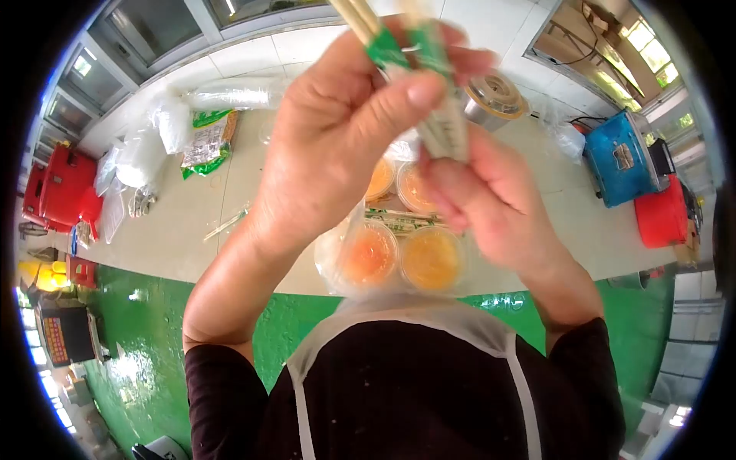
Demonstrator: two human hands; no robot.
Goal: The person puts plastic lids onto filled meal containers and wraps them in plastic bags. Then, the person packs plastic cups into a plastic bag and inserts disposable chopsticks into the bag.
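Note:
Both my hands are raised close to the camera above the table. My left hand [345,115] holds paper-wrapped chopsticks [364,31] with green bands, thumb laid across them. My right hand [483,192] grips the lower end of the white and green wrappers [445,126]. Beneath the hands, a clear plastic bag [333,257] surrounds round lidded containers, one with orange-red food [370,254] and one with yellow-orange food [431,258]. Further containers [415,188] sit behind them, partly hidden by my hands. More wrapped chopsticks [402,221] lie between the containers.
On the table [253,188] are a green and white packet [209,144], plastic bags [142,153] and a thin stick [225,225]. A metal canister [493,100] stands at the back. Red containers [65,188] are at left; a blue box [622,159] and red bucket [661,218] at right.

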